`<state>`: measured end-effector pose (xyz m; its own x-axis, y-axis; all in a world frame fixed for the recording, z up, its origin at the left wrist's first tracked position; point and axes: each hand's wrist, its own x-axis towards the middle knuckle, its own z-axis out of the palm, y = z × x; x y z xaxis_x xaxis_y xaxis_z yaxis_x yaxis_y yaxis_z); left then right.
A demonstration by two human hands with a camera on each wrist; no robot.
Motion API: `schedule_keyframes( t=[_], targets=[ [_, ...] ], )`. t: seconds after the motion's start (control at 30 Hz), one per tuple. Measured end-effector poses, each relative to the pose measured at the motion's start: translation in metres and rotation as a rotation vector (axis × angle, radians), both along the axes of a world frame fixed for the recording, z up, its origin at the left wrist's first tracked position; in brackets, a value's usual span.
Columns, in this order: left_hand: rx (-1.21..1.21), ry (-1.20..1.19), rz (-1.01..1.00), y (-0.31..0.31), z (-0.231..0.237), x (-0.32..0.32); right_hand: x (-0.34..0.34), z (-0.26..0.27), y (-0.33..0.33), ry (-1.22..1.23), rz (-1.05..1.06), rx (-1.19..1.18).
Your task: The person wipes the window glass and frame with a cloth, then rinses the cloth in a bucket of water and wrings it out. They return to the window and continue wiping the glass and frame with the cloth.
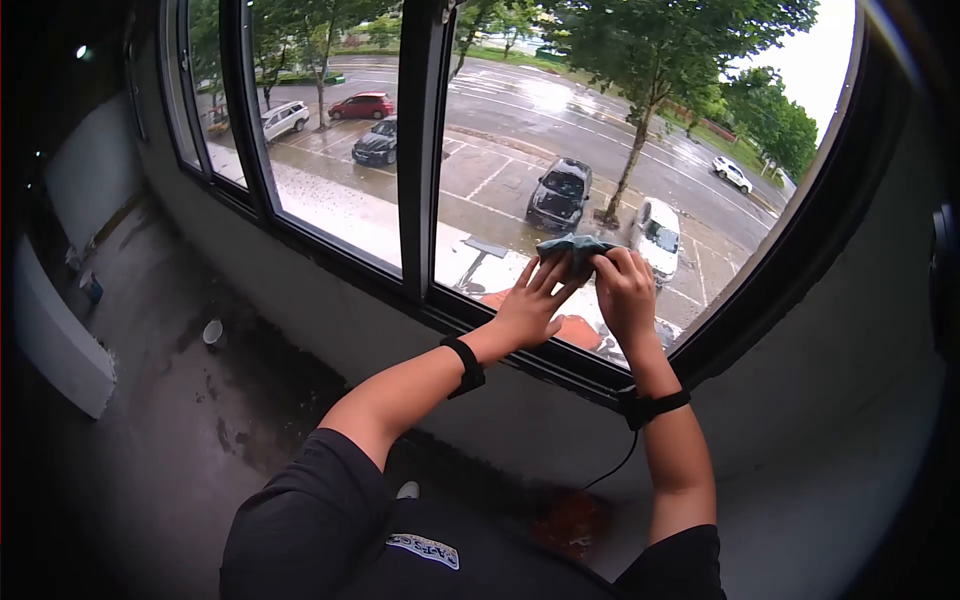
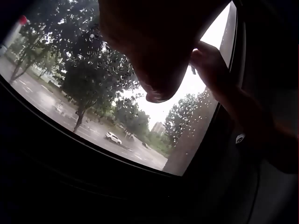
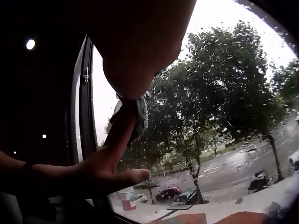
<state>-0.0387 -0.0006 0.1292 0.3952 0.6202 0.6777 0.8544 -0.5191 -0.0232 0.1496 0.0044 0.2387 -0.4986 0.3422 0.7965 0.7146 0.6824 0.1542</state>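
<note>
Head view is showing you the grey-green cloth (image 1: pixel 570 246) at about two o'clock from centre, lying bunched, seemingly against the window pane (image 1: pixel 500 190). Your left hand (image 1: pixel 527 312), at its seven o'clock, is resting straight fingers on it; your right hand (image 1: pixel 628 290), at its four o'clock, is pinching the edge. Droplets (image 3: pixel 201 107) are dotting the glass. For even wiping, you should be spreading the cloth flatter and pressing steadily, working right up to the black frame (image 1: pixel 415 150).
</note>
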Motion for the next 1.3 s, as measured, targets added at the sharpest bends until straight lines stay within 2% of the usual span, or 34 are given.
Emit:
schedule_keyframes(
  t=[0.07, 0.13, 0.23, 0.3, 0.4, 0.5, 0.57, 0.63, 0.77, 0.83, 0.87, 1.0, 1.03, 1.1, 1.13, 1.2, 1.27, 1.3],
  targets=[
    [-0.110, -0.105, 0.025, -0.032, -0.019, -0.005, -0.008, -0.017, -0.015, 0.154, 0.141, -0.237],
    [-0.105, -0.313, -0.081, -0.071, -0.030, -0.018, -0.022, -0.030, -0.040, 0.218, 0.222, -0.381],
    [-0.272, -0.422, -0.103, -0.140, -0.059, -0.045, -0.055, -0.057, -0.082, 0.184, 0.324, -0.563],
    [-0.468, -0.702, -0.203, -0.185, -0.087, -0.069, -0.083, -0.074, -0.111, 0.087, 0.416, -0.575],
    [-0.474, -0.699, -0.123, -0.253, -0.121, -0.112, -0.131, -0.104, -0.151, -0.108, 0.526, -0.593],
    [-0.451, -0.635, -0.013, -0.313, -0.140, -0.162, -0.177, -0.127, -0.190, -0.188, 0.623, -0.712],
    [-0.456, -0.623, 0.062, -0.352, -0.141, -0.196, -0.210, -0.135, -0.214, -0.258, 0.637, -0.777],
    [-0.560, -0.657, 0.204, -0.392, -0.127, -0.228, -0.247, -0.141, -0.234, -0.328, 0.714, -0.811],
    [-0.507, -0.660, 0.319, -0.469, -0.142, -0.303, -0.329, -0.154, -0.280, -0.459, 0.801, -0.946],
    [-0.499, -0.667, 0.345, -0.511, -0.137, -0.343, -0.372, -0.154, -0.302, -0.597, 0.934, -1.021],
    [-0.503, -0.679, 0.362, -0.534, -0.135, -0.359, -0.394, -0.154, -0.317, -0.599, 0.914, -1.022],
    [-0.490, -0.704, 0.535, -0.615, -0.108, -0.422, -0.492, -0.149, -0.365, -0.724, 1.175, -1.028],
    [-0.495, -0.699, 0.517, -0.629, -0.104, -0.433, -0.514, -0.151, -0.376, -0.719, 1.232, -1.025],
    [-0.386, -1.049, 0.545, -0.659, -0.106, -0.455, -0.558, -0.145, -0.395, -0.762, 1.284, -1.027],
    [-0.391, -1.040, 0.542, -0.671, -0.117, -0.467, -0.579, -0.140, -0.402, -0.823, 1.350, -1.027],
    [-0.374, -1.551, 0.530, -0.688, -0.133, -0.487, -0.620, -0.127, -0.414, -0.878, 1.368, -1.032],
    [-0.399, -1.672, 0.597, -0.697, -0.132, -0.507, -0.661, -0.127, -0.423, -0.911, 1.515, -1.096],
    [-0.483, -1.625, 0.601, -0.698, -0.132, -0.517, -0.679, -0.134, -0.423, -0.958, 1.481, -1.076]
  ],
)
